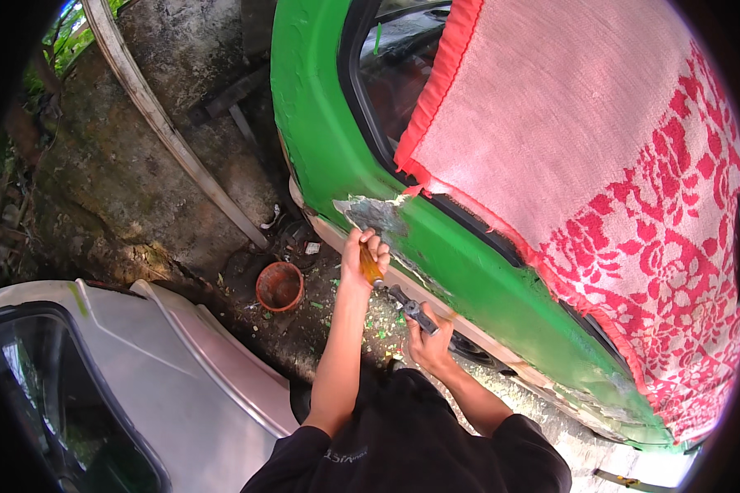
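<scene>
A person's two bare hands at work beside a car body painted glossy green [469, 261]. A hand tool with a translucent amber handle [370, 264] lies within the left hand [364, 253], its butt angled down and to the right, toward the right hand [430, 337]. Its working end is hidden by the fingers, beside an irregular grey patch of stripped paint [376, 215] on the green panel. A hammer with a dark grey metal head [418, 315] lies at the right hand, one face directed at the butt of the amber handle and just beside it; contact between the two cannot be judged.

The left hand is clenched around the amber handle, fingers curled over it. The right hand is closed on the hammer, its grip largely concealed by the fingers and head.

A round, reddish-brown pot [283, 308] stands on the ground left of the left forearm, its mouth facing upward; its interior appears dark reddish, and any contents cannot be distinguished. Small bright green flakes [316, 306] are scattered on the ground nearby. A pink-and-white towel with red floral figures and a red border [551, 107] covers the car's upper part.
</scene>
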The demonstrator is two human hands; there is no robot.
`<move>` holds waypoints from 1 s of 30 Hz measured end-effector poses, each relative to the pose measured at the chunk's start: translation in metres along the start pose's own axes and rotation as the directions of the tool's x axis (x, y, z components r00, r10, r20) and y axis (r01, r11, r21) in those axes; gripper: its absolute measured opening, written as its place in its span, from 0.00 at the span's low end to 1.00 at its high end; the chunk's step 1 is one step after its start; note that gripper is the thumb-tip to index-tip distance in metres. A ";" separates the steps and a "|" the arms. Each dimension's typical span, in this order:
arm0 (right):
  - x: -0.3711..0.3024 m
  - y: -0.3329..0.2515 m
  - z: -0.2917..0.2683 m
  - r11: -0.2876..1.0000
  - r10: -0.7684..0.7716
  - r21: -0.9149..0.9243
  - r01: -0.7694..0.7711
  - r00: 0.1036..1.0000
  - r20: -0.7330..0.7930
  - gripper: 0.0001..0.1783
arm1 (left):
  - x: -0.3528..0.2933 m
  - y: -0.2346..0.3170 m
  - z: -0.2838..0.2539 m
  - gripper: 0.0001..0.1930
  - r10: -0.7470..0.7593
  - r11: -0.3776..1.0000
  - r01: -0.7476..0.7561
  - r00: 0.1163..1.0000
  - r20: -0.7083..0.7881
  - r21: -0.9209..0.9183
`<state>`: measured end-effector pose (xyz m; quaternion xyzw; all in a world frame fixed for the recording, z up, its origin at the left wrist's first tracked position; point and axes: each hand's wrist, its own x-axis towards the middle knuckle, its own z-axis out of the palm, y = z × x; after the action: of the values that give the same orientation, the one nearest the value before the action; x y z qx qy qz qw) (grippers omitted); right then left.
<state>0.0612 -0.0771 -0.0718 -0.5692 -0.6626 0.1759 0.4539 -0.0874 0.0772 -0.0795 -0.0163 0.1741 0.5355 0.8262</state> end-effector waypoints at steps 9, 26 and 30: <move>-0.002 0.011 -0.018 0.950 0.272 0.099 -0.296 0.940 0.205 0.13 | -0.028 0.001 -0.007 0.14 0.061 0.958 -0.022 0.990 -0.130 0.285; -0.022 0.027 -0.006 0.711 0.316 0.556 -0.431 0.902 0.294 0.18 | -0.065 -0.010 -0.017 0.16 0.068 0.930 -0.103 0.992 0.110 0.353; -0.010 0.005 -0.012 0.590 0.339 0.673 -0.447 0.893 0.296 0.20 | -0.070 -0.015 0.000 0.15 0.103 0.892 -0.132 0.991 0.090 0.432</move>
<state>0.0728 -0.0884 -0.0732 -0.4608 -0.4247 0.5575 0.5445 -0.0999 0.0091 -0.0601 0.1971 0.2637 0.5320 0.7801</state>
